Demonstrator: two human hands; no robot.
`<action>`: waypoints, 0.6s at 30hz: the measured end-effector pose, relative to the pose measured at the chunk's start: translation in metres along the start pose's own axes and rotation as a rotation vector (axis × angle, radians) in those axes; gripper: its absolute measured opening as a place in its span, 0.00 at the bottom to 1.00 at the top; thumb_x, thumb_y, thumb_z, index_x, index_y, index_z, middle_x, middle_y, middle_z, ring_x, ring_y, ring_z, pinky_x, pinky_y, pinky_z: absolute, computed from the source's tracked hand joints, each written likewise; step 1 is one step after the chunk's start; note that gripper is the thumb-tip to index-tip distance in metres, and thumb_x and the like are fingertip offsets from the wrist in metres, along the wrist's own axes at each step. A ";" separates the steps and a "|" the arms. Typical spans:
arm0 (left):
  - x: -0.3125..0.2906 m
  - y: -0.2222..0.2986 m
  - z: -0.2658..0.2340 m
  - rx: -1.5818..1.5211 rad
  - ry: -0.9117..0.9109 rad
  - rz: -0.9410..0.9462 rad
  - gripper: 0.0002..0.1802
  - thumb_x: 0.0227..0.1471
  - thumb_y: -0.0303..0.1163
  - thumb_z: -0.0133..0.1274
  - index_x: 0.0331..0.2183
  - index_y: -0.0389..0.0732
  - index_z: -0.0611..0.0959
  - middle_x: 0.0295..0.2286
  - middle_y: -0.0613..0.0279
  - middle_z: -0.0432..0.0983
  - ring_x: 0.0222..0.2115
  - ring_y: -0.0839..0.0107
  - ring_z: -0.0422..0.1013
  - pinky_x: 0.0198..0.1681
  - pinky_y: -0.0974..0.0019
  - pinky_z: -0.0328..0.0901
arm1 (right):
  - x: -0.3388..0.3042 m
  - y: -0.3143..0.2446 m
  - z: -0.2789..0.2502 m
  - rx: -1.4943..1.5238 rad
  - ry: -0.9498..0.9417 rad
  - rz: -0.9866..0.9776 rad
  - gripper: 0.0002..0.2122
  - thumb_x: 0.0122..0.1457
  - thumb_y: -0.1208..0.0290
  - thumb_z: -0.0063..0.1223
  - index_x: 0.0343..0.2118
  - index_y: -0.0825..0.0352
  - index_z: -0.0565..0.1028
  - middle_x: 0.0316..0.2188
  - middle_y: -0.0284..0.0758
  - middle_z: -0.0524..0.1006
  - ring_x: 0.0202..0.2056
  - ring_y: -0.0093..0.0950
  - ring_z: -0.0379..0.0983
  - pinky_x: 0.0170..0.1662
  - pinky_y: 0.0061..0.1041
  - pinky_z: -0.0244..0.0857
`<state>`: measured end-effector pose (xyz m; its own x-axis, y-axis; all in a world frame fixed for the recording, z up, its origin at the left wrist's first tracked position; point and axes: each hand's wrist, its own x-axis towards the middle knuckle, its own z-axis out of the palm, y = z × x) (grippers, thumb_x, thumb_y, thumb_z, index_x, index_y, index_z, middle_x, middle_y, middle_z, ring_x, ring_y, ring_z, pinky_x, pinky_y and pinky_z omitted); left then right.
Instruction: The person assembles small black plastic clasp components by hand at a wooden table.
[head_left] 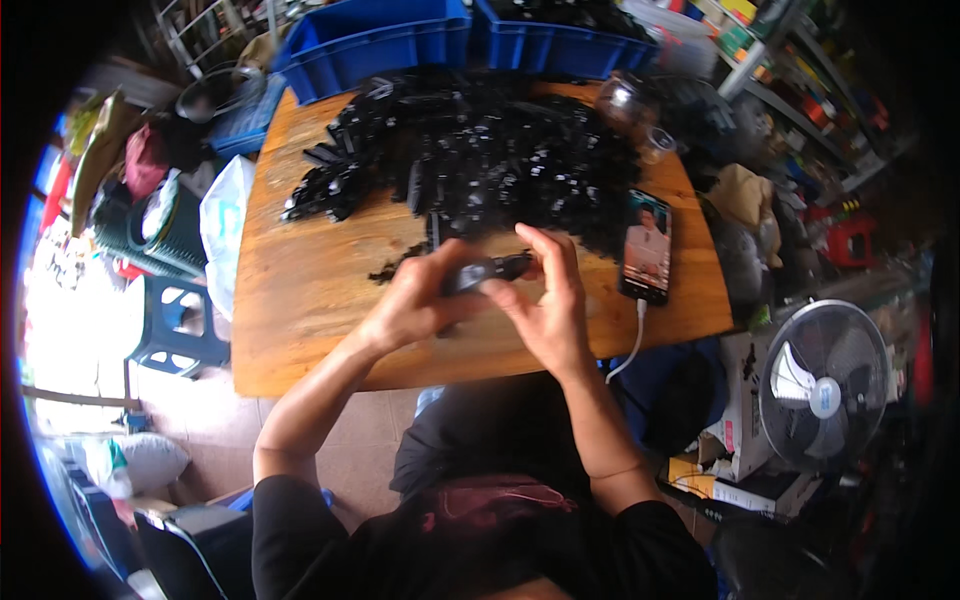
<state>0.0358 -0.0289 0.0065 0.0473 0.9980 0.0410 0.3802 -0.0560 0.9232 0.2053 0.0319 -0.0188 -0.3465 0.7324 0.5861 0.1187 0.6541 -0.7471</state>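
We clamped a glossy black elongated piece [474,275] in our left hand [409,300] — our right hand [548,306] curved at its end (grip unclear).

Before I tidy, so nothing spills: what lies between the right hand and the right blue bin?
The head view shows piled black pieces on the table.

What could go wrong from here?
The dark part, blurred between left hand and right hand, could slip and get lost against the black pile.
The white cable runs over the table edge near the right forearm; a snag might drag the phone.
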 end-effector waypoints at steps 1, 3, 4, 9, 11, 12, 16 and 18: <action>0.002 0.007 0.004 -0.064 -0.051 -0.065 0.21 0.45 0.31 0.59 0.41 0.35 0.72 0.24 0.60 0.75 0.22 0.77 0.71 0.24 0.69 0.66 | -0.003 0.002 -0.003 0.215 -0.095 0.217 0.20 0.48 0.72 0.61 0.45 0.68 0.69 0.37 0.39 0.72 0.37 0.32 0.71 0.42 0.26 0.64; 0.006 -0.005 0.008 -0.252 -0.095 -0.160 0.25 0.47 0.32 0.59 0.45 0.33 0.69 0.27 0.62 0.72 0.27 0.78 0.70 0.32 0.72 0.67 | 0.000 -0.004 -0.006 0.172 -0.093 0.154 0.23 0.48 0.73 0.61 0.48 0.68 0.68 0.41 0.40 0.71 0.43 0.31 0.69 0.44 0.26 0.63; 0.009 -0.004 0.009 -0.383 -0.132 -0.154 0.25 0.48 0.33 0.59 0.44 0.33 0.69 0.26 0.63 0.72 0.27 0.78 0.70 0.31 0.72 0.67 | 0.003 -0.013 -0.009 0.088 -0.048 0.107 0.22 0.48 0.73 0.61 0.47 0.68 0.69 0.43 0.40 0.70 0.44 0.32 0.68 0.45 0.26 0.63; 0.007 -0.007 0.001 -0.601 -0.153 -0.198 0.22 0.49 0.34 0.57 0.42 0.33 0.69 0.26 0.64 0.71 0.25 0.77 0.69 0.31 0.73 0.67 | 0.007 -0.001 -0.015 -0.119 -0.147 -0.158 0.22 0.47 0.72 0.62 0.46 0.66 0.70 0.46 0.40 0.68 0.46 0.35 0.66 0.46 0.30 0.62; 0.006 -0.005 0.001 -0.522 -0.163 -0.188 0.21 0.49 0.33 0.57 0.42 0.34 0.69 0.25 0.64 0.71 0.25 0.78 0.69 0.29 0.74 0.66 | 0.009 0.001 -0.016 -0.127 -0.181 -0.165 0.20 0.48 0.72 0.61 0.46 0.65 0.71 0.46 0.40 0.69 0.46 0.33 0.66 0.45 0.28 0.63; 0.007 -0.005 0.000 -0.524 -0.163 -0.189 0.21 0.49 0.33 0.57 0.42 0.34 0.69 0.25 0.64 0.71 0.25 0.78 0.69 0.29 0.74 0.66 | 0.009 -0.002 -0.017 -0.027 -0.173 -0.055 0.19 0.48 0.72 0.61 0.45 0.66 0.71 0.45 0.39 0.70 0.46 0.32 0.67 0.44 0.27 0.64; 0.005 0.001 0.000 -0.312 -0.100 -0.174 0.19 0.46 0.30 0.59 0.39 0.35 0.71 0.24 0.65 0.71 0.24 0.80 0.68 0.28 0.75 0.66 | 0.004 -0.005 -0.012 0.254 -0.148 0.218 0.15 0.51 0.72 0.59 0.41 0.69 0.71 0.38 0.37 0.74 0.38 0.29 0.72 0.40 0.25 0.66; 0.005 0.005 -0.002 -0.110 -0.074 -0.136 0.18 0.39 0.26 0.61 0.34 0.37 0.72 0.24 0.67 0.69 0.25 0.81 0.66 0.29 0.73 0.64 | 0.000 -0.008 -0.010 0.246 -0.169 0.257 0.14 0.52 0.72 0.57 0.40 0.70 0.71 0.32 0.36 0.77 0.33 0.28 0.75 0.38 0.24 0.67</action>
<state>0.0359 -0.0240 0.0120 0.0713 0.9912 -0.1115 0.2842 0.0869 0.9548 0.2138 0.0289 -0.0099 -0.4852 0.8115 0.3256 0.0022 0.3735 -0.9276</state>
